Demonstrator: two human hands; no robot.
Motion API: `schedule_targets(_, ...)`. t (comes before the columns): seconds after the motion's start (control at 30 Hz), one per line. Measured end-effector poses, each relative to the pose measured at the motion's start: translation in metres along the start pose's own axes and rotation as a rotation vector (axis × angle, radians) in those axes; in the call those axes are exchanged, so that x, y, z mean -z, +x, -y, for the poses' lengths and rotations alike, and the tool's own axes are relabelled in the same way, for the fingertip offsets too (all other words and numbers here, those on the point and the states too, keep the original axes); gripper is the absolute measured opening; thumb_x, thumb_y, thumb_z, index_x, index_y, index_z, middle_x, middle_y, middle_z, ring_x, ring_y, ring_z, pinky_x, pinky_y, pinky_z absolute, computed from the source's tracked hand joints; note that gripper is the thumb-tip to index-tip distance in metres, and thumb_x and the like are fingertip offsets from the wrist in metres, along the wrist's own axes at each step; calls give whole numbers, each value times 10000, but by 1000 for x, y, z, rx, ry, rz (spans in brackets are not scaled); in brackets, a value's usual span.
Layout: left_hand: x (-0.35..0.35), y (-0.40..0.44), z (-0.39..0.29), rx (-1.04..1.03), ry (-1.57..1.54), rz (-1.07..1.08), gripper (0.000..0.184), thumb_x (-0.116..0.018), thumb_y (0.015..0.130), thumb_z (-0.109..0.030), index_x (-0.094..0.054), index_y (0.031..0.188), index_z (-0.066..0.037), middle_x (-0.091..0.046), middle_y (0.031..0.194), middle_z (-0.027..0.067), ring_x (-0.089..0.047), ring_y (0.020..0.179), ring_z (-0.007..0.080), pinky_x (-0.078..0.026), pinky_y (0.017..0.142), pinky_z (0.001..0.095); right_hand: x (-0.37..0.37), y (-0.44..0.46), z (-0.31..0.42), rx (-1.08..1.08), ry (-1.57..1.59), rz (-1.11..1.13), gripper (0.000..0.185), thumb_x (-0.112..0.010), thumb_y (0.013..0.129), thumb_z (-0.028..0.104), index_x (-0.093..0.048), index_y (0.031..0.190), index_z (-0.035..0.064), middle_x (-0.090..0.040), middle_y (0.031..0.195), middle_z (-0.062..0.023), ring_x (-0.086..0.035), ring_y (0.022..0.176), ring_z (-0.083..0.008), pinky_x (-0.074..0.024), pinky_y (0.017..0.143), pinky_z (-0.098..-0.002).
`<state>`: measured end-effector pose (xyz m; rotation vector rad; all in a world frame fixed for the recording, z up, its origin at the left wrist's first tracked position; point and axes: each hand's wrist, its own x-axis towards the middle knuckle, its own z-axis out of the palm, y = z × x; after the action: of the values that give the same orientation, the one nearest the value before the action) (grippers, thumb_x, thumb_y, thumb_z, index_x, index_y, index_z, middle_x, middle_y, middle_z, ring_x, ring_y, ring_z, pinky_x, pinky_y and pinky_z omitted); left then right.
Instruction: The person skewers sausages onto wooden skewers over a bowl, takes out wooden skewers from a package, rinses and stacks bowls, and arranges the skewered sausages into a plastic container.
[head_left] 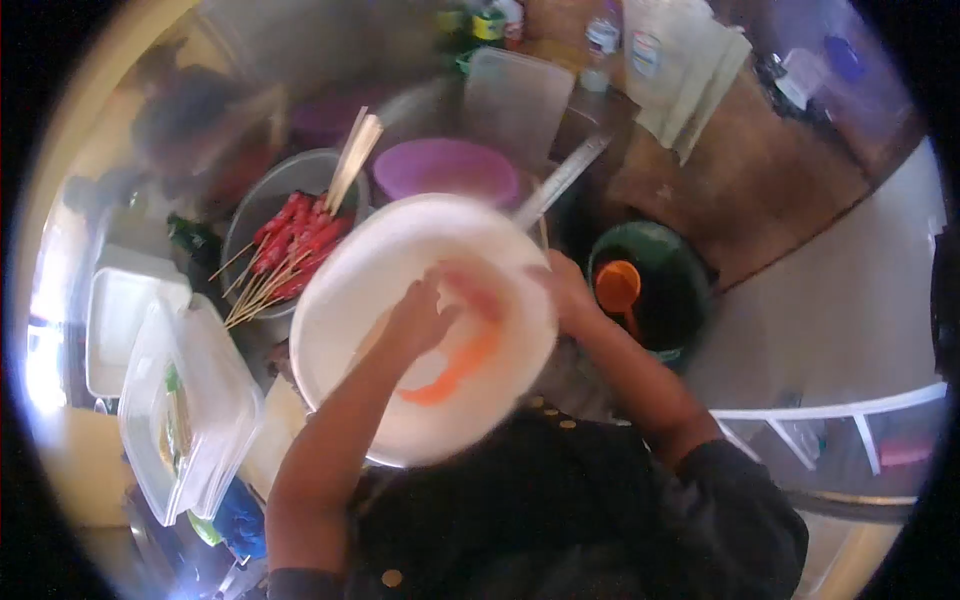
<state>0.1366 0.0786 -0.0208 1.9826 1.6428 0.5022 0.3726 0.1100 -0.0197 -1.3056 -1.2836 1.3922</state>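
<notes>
The left grip (pixel 418 312) is inside the basin (pixel 338 300), fingers bent above the bottom; blur leaves it unclear whether they grasp anything. The right grip (pixel 564 290) is clasped on the basin's edge at the far right, likely to steady it while the other works within.

The basin is in front of the torso, apparently tipped a little toward the person, perhaps so the contents gather on the near side; what bears its weight is hidden. It is wide, round and white, smeared inside with an orange-red residue (pixel 455 372) that curves along the bottom. A redder, blurred patch beside the left fingertips could be liquid or a solid piece.

Just beyond the basin, on the left, a grey bowl (pixel 262 195) holds glossy red skewers (pixel 300 240), their stick ends over its near edge, probably for easy handling. Bare sticks (pixel 354 165) stand upright in it. A purple lid (pixel 445 172) is behind the basin. To the right, an orange dipper (pixel 617 286) sits in a green bucket (pixel 678 262), seemingly within reach. Clear containers (pixel 150 420) are at the far left.
</notes>
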Motion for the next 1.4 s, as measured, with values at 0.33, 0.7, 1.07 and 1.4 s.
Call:
schedule_targets(0.33, -23, 82, -43, 332, -342, 158, 353, -559, 848, -238, -467, 1113, -23, -598, 908, 115, -609, 695, 190, -502, 526, 302, 41, 46, -8, 266, -137, 128, 325, -606, 769, 197, -579, 986, -43, -625, 847, -126, -598, 726, -180, -477, 651, -308)
schedule_targets(0.7, 24, 103, -94, -27, -1072, 171, 386, -525, 854, -78, -351, 1199, -81, -443, 1049, 142, -584, 842, 223, -544, 622, 306, 96, 42, 8, -87, -129, -284, 405, -577, 769, 304, -580, 975, -45, -623, 873, -180, -605, 769, -257, -466, 697, -348)
schedule_targets(1.07, 62, 66, -58, 261, -1482, -66, 515, -408, 891, -143, -248, 1380, -150, -502, 1071, 147, -580, 784, 216, -495, 664, 311, 159, 195, 1, -8, -187, -385, 399, -611, 739, 289, -585, 914, -68, -612, 814, -169, -592, 703, -250, -456, 628, -374)
schedule_targets(1.4, 31, 82, -68, 305, -1586, -517, 561, -481, 848, -179, -267, 1365, -134, -497, 1090, 99, -572, 832, 218, -490, 739, 340, 114, 358, 12, 35, 18, -50, 330, -597, 779, 235, -590, 939, -53, -609, 783, -117, -580, 647, -205, -453, 585, -346)
